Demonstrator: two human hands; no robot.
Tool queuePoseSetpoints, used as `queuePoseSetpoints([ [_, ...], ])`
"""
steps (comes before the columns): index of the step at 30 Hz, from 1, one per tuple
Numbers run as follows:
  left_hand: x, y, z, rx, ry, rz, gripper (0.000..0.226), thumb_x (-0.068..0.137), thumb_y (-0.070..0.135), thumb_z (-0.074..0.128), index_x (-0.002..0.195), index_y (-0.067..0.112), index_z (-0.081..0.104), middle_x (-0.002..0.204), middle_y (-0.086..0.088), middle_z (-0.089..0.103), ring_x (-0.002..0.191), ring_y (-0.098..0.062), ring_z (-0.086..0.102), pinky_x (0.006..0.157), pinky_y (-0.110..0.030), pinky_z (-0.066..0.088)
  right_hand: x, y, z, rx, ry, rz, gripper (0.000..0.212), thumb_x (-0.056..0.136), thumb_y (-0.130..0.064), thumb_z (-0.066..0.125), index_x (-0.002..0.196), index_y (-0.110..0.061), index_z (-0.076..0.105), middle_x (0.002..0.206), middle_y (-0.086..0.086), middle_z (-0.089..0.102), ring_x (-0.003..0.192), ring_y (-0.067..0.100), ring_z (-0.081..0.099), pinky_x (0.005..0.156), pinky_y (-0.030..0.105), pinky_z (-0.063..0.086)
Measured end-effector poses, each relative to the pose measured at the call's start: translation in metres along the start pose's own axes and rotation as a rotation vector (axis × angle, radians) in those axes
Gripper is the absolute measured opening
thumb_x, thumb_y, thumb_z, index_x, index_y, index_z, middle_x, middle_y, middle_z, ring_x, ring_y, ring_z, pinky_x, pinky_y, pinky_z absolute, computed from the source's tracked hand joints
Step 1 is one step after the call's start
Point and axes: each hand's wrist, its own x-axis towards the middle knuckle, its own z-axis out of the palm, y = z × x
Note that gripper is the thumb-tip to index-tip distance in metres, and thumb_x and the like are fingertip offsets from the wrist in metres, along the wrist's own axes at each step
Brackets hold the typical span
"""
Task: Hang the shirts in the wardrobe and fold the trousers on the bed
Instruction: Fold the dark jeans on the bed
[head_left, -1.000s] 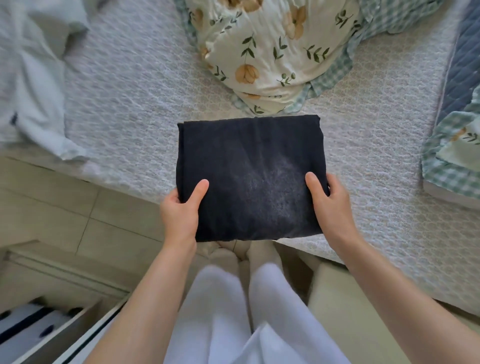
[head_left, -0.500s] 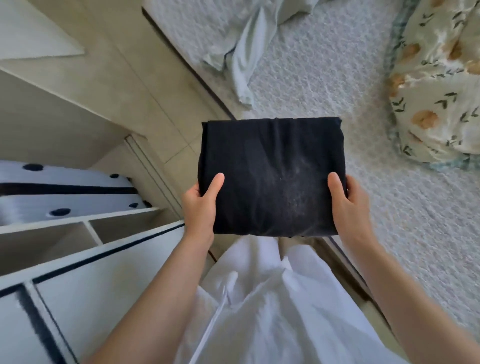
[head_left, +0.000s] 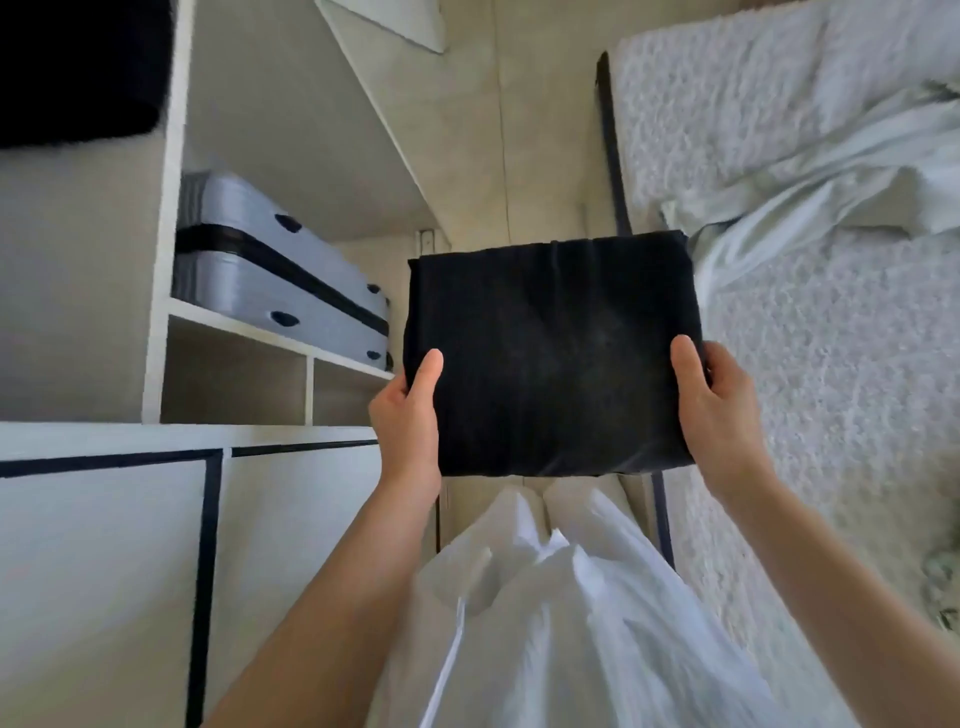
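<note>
One pair of dark trousers (head_left: 550, 353) is folded into a neat block and held in the air between the bed (head_left: 831, 364) and the open wardrobe (head_left: 171, 218). The left hand (head_left: 408, 415) and right hand (head_left: 719, 410) each have a grip clenched on a side edge, thumbs on top. A pale garment (head_left: 810, 208) lies crumpled on the bed (possibly a shirt, too bunched to tell), so work remains. The hanging rail is out of frame.

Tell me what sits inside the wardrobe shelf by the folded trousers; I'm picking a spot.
A grey suitcase lies on the shelf; the cubbies beneath look empty, their depths hidden.
</note>
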Motion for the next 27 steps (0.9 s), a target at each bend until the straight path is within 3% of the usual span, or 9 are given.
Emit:
queuePoseSetpoints([
  [7,0.014,0.056,0.024,-0.206,0.185,0.010,0.009,0.091,0.036,0.066,0.085,0.032,0.071,0.083,0.014,0.074,0.088,-0.012,0.070,0.069,-0.027,0.055,0.082,-0.083,0.012,-0.087,-0.209,-0.160,0.038,0.099,-0.047,0.040,0.093,-0.014,0.058,0.086,0.001,0.060,0.081,0.014,0.059,0.063,0.026,0.045],
  [10,0.018,0.075,0.032,-0.283,0.260,0.004,0.013,0.090,0.035,0.067,0.080,0.030,0.073,0.082,0.012,0.075,0.088,-0.014,0.071,0.073,-0.031,0.057,0.111,-0.115,0.019,-0.129,-0.281,-0.234,0.040,0.098,-0.050,0.040,0.095,-0.015,0.059,0.090,0.003,0.061,0.085,0.016,0.060,0.070,0.031,0.050],
  [13,0.021,0.092,0.038,-0.355,0.317,0.006,0.021,0.088,0.035,0.069,0.069,0.029,0.075,0.081,0.008,0.075,0.083,-0.015,0.072,0.081,-0.039,0.059,0.134,-0.148,0.029,-0.149,-0.354,-0.296,0.039,0.098,-0.050,0.040,0.093,-0.017,0.059,0.086,0.001,0.060,0.083,0.014,0.059,0.066,0.027,0.045],
  [19,0.037,0.120,0.033,-0.444,0.435,0.048,0.020,0.087,0.037,0.070,0.080,0.019,0.074,0.086,0.002,0.075,0.087,-0.019,0.072,0.087,-0.047,0.058,0.158,-0.204,0.062,-0.183,-0.455,-0.395,0.042,0.096,-0.054,0.043,0.093,-0.015,0.060,0.084,0.002,0.060,0.080,0.013,0.059,0.068,0.030,0.047],
  [22,0.044,0.138,0.024,-0.475,0.488,0.096,0.022,0.089,0.034,0.069,0.076,0.017,0.073,0.081,0.004,0.074,0.082,-0.015,0.072,0.084,-0.042,0.059,0.161,-0.231,0.082,-0.178,-0.500,-0.437,0.041,0.097,-0.051,0.043,0.093,-0.014,0.060,0.084,0.002,0.060,0.079,0.011,0.059,0.065,0.027,0.046],
  [25,0.053,0.161,0.010,-0.506,0.528,0.133,0.022,0.090,0.032,0.068,0.074,0.018,0.071,0.074,0.008,0.072,0.074,-0.011,0.070,0.071,-0.034,0.058,0.162,-0.256,0.105,-0.151,-0.535,-0.472,0.039,0.098,-0.049,0.043,0.089,-0.015,0.059,0.082,0.001,0.059,0.077,0.011,0.058,0.064,0.027,0.044],
  [27,0.062,0.177,-0.002,-0.529,0.541,0.155,0.021,0.089,0.033,0.067,0.072,0.021,0.072,0.074,0.010,0.071,0.080,-0.015,0.070,0.072,-0.034,0.057,0.162,-0.276,0.123,-0.125,-0.554,-0.478,0.036,0.097,-0.049,0.043,0.090,-0.019,0.060,0.084,0.000,0.062,0.080,0.010,0.060,0.065,0.026,0.045],
])
